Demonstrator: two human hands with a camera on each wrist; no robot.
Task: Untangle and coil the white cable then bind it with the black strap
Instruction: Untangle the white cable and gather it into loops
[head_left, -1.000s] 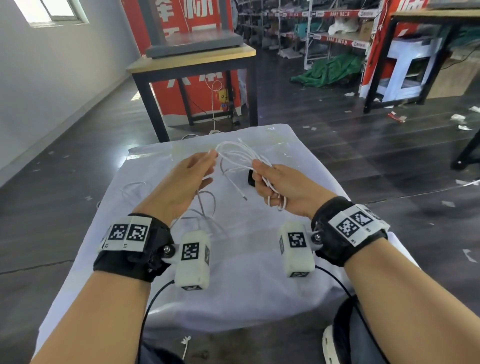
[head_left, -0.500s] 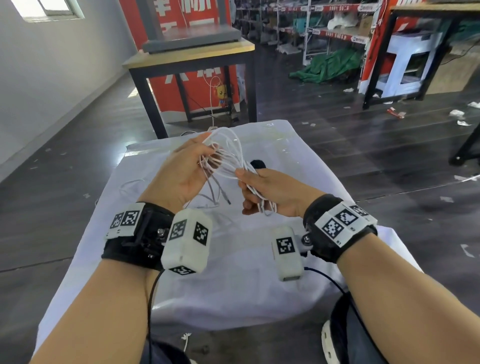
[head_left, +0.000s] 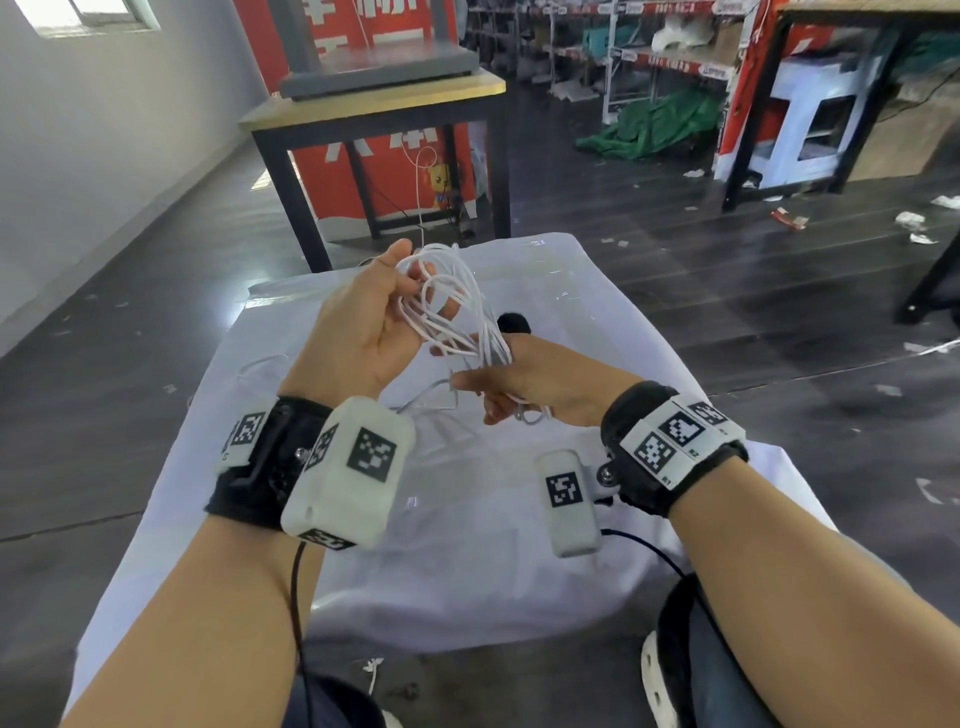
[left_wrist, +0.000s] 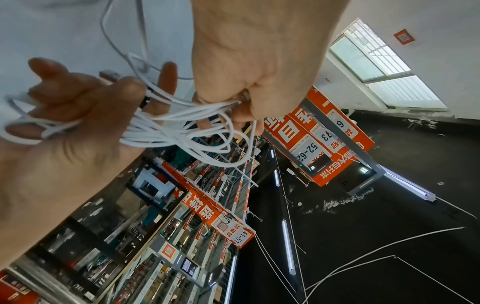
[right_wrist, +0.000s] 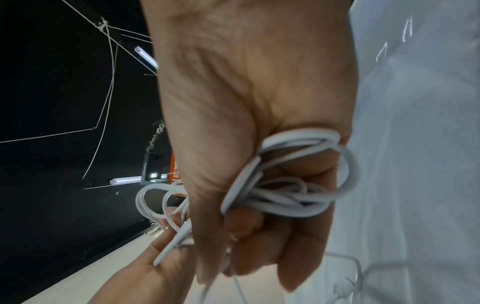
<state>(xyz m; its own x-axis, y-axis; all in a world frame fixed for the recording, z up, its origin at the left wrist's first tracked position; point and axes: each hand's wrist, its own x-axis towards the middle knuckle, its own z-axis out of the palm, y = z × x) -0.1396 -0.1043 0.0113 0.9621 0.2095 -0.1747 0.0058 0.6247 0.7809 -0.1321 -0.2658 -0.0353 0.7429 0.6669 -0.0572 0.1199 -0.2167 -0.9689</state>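
The white cable (head_left: 451, 306) hangs as a loose bundle of several loops between both hands, above the table. My left hand (head_left: 410, 280) is turned palm toward me and its fingertips pinch the far end of the loops (left_wrist: 241, 102). My right hand (head_left: 483, 387) grips the near end of the bundle in its curled fingers (right_wrist: 285, 195). A loose strand (head_left: 431, 400) trails from the bundle down to the cloth. The black strap (head_left: 514, 323) lies on the cloth just beyond my right hand, partly hidden by it.
A white cloth (head_left: 467, 571) covers the low table under my hands. Beyond it stands a black-framed table with a wooden top (head_left: 374, 104) in front of a red kiosk. The dark floor (head_left: 779, 312) to the right is littered with scraps.
Both hands rose and came closer together. My left hand rolled palm toward me and took hold of the far end of the loops, which now bunch tighter between the hands.
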